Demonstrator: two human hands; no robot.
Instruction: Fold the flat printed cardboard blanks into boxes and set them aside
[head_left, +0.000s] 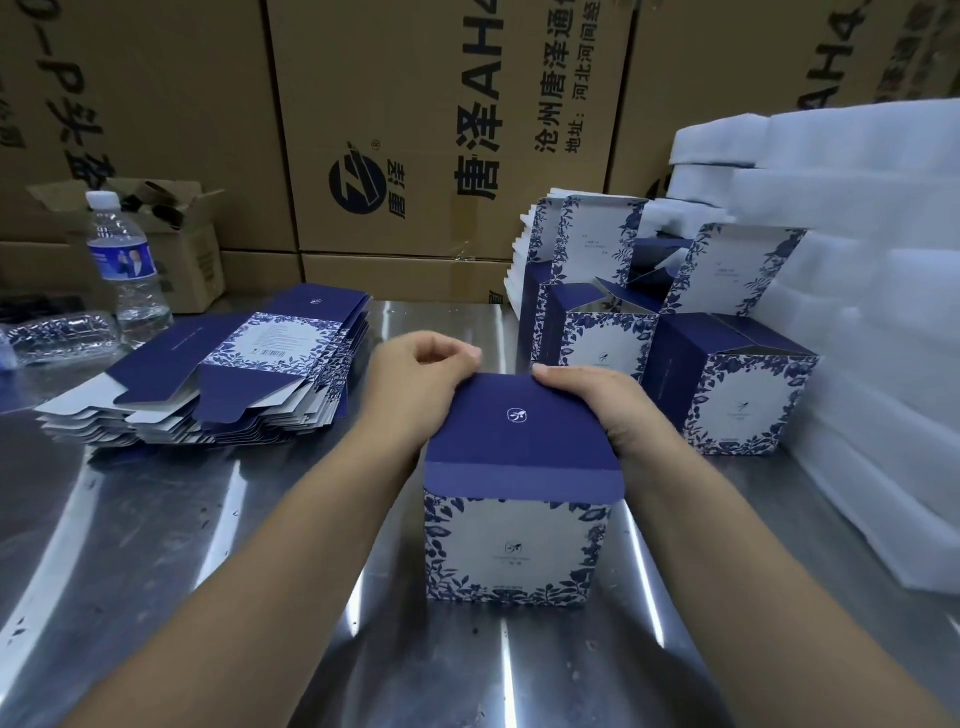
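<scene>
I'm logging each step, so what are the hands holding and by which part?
The box in front: left hand pinches the far left corner of its dark blue lid, right hand grips the far right corner.

The steel table is polished and reflective. The printed box is matt cardboard, the water bottle clear plastic, the white sheets soft foam.

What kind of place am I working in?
Likely a packing station in a warehouse: brown shipping cartons stacked behind a steel table, a pile of flat blanks, and white foam sheets.
</scene>
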